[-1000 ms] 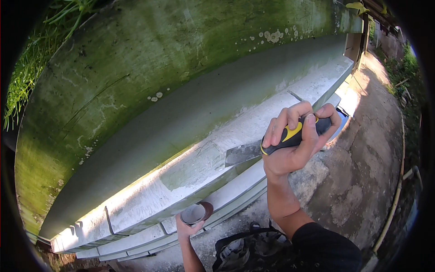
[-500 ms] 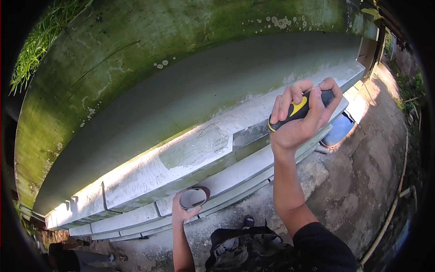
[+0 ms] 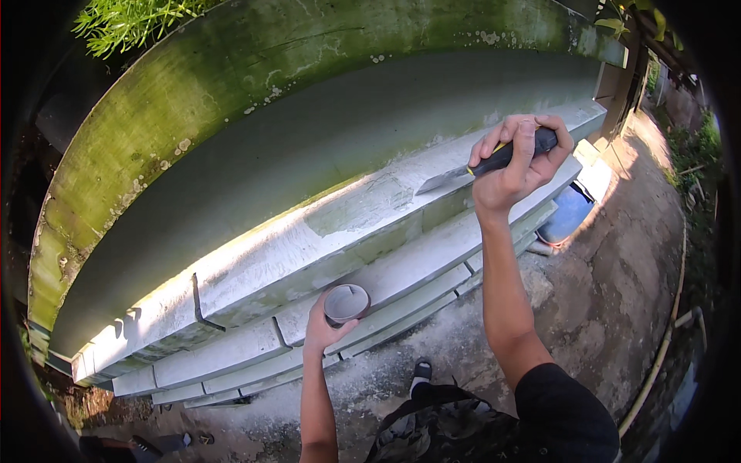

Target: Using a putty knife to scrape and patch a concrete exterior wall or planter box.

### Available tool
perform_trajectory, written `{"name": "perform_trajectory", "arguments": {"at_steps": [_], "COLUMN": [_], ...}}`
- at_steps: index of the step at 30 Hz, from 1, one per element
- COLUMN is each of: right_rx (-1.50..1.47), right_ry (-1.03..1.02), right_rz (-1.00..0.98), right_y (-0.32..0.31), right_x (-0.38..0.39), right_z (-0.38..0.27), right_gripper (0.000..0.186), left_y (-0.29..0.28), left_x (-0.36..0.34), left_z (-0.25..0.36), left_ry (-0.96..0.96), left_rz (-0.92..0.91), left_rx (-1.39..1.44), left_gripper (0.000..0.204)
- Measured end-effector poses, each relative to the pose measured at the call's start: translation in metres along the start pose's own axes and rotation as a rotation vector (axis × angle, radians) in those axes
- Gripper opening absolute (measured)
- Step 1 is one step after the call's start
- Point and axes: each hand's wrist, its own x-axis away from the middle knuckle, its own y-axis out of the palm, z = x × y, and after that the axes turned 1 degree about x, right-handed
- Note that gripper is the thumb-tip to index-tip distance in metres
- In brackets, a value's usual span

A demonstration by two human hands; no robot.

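Note:
My right hand [image 3: 525,154] grips the black-and-yellow handle of a scraper [image 3: 444,183], whose flat metal blade angles down-left onto the whitish top surface of the upper concrete ledge [image 3: 255,251]. This surface has a paler greenish patch near the blade. My left hand [image 3: 324,328] is closed round a small cup [image 3: 346,304] with grey material inside, held lower, in front of the second ledge [image 3: 405,262].
A curved mossy green wall [image 3: 108,154] rises behind, with plants [image 3: 139,23] above. A blue container [image 3: 563,214] sits right of the steps. A pale pipe [image 3: 660,359] runs along the concrete ground [image 3: 587,301]. A person's legs [image 3: 158,446] show at lower left.
My right hand and scraper have moved upward and tilted, the blade now angled down onto the ledge. My left hand has risen with the cup. The view has shifted.

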Motion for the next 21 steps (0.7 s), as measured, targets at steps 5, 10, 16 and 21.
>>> {"name": "perform_trajectory", "arguments": {"at_steps": [5,10,16,21], "right_rx": [-0.006,-0.137,0.013,-0.233], "right_ry": [0.234,0.514,0.334,0.349], "right_rz": [-0.182,-0.374,-0.432,-0.335], "right_y": [0.023,0.007,0.019,0.009], "right_x": [0.017,0.011,0.029,0.024], "right_z": [-0.028,-0.03,-0.035,-0.064], "right_gripper": [0.014,0.044,0.043,0.04], "left_y": [-0.004,0.001,-0.002,-0.003], "left_x": [0.003,0.0,0.0,0.004], "left_z": [-0.007,-0.006,-0.001,0.004], "left_ry": [-0.001,0.002,0.024,0.024], "left_rz": [-0.002,0.013,0.012,0.047], "left_rx": [0.026,0.04,0.038,0.051], "left_gripper": [0.074,0.073,0.072,0.07]}}
